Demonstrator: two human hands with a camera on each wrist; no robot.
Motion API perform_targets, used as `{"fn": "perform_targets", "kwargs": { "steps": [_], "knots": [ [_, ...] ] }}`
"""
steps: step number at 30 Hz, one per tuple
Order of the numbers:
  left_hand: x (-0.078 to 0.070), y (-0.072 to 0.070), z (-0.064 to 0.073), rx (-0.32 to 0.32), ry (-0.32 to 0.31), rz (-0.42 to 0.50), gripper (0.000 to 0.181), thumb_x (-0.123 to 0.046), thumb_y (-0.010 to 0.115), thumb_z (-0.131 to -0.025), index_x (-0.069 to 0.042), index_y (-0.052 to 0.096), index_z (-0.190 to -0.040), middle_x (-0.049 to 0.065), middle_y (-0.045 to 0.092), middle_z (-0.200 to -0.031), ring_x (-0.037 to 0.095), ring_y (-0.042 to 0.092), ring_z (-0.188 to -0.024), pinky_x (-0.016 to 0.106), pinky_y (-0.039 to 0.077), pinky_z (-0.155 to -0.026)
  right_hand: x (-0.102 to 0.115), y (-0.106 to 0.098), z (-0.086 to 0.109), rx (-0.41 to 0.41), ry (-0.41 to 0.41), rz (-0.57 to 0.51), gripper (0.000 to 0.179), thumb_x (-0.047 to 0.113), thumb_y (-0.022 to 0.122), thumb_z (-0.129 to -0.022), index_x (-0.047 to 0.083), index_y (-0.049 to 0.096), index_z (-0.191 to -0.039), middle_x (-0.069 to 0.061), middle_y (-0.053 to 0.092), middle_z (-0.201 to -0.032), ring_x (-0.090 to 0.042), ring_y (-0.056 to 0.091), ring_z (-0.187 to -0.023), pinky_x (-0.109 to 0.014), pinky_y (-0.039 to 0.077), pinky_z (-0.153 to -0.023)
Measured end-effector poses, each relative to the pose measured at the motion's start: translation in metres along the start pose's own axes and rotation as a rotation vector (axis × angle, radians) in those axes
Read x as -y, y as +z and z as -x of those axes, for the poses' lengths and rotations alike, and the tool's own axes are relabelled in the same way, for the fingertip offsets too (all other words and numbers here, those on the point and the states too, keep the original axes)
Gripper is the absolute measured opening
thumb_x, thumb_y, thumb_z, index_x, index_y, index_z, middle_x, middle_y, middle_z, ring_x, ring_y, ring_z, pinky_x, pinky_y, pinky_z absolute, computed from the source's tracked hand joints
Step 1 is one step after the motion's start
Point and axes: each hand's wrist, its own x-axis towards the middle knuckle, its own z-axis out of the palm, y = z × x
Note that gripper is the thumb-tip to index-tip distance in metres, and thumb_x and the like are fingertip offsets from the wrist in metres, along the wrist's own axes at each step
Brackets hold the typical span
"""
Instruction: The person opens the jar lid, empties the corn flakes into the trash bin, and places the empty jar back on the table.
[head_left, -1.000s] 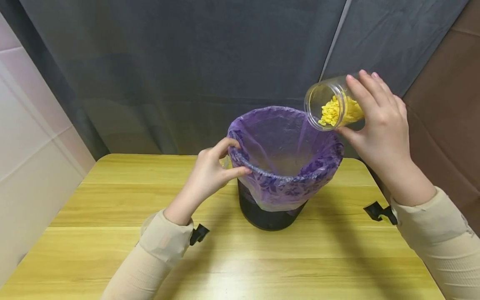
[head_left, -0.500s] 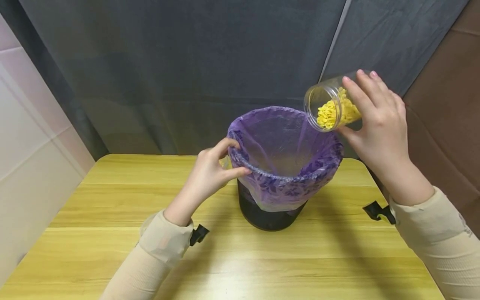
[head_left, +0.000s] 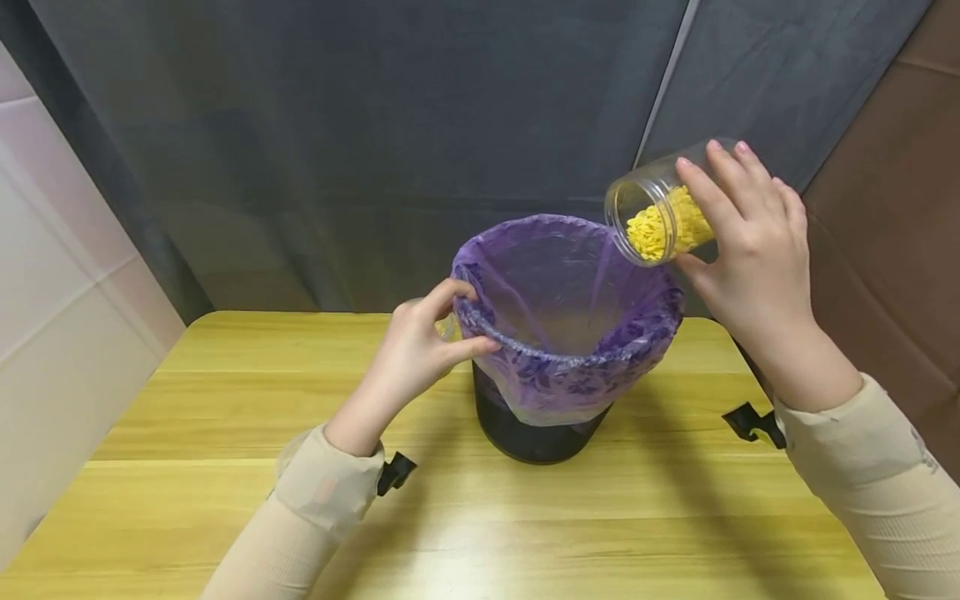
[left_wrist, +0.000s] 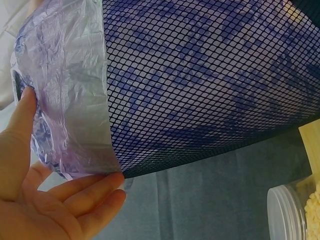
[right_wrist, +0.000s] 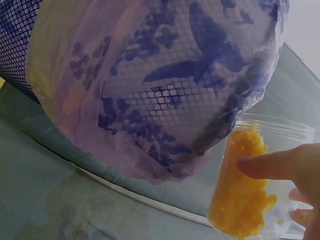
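Observation:
A black mesh wastebasket (head_left: 540,437), lined with a purple floral plastic bag (head_left: 573,387) folded over its rim, stands on the table and leans toward the right. My left hand (head_left: 420,346) pinches the lined rim at the left, thumb outside the near edge; in the left wrist view its other fingers lie along the basket's side. My right hand (head_left: 761,242) grips a clear lidless jar (head_left: 663,187) lying nearly on its side, mouth at the basket's right rim. Yellow flakes (head_left: 648,233) are heaped inside up to the jar's mouth.
A lidded clear jar (left_wrist: 287,212) of pale yellow bits sits beyond the basket in the left wrist view, mostly hidden by my left hand in the head view. The wooden table (head_left: 247,517) meets a grey curtain (head_left: 360,150) behind.
The right hand has tipped the jar further mouth-down and shifted it slightly left; the flakes have slid toward its mouth. The left hand keeps its hold on the rim.

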Motion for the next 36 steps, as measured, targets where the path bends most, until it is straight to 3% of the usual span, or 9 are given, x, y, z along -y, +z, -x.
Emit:
{"fn": "perform_targets", "kwargs": {
  "steps": [26,36],
  "knots": [
    [-0.0007,0.0022,-0.0005,-0.009,-0.002,-0.001,0.051,-0.029,0.086,-0.07,-0.013,0.06,-0.11,0.01,0.069,-0.095,0.031,0.062,-0.102,0.048,0.049,-0.085,0.0007,0.0023,0.0016,-0.015,-0.029,0.023,0.094,-0.016,0.084,-0.055,0.015,0.051,-0.138,-0.01,0.039,-0.148,-0.026,0.025,-0.14,-0.055,0.017,-0.109],
    [0.0,0.0024,-0.0021,-0.02,0.011,-0.008,0.051,-0.029,0.087,-0.069,-0.014,0.061,-0.109,0.01,0.068,-0.091,0.031,0.063,-0.1,0.047,0.05,-0.083,0.0015,0.0052,0.0015,-0.056,-0.04,0.017,0.091,-0.017,0.084,-0.055,0.016,0.053,-0.135,-0.009,0.041,-0.146,-0.027,0.028,-0.139,-0.055,0.018,-0.109]
  ]
}}
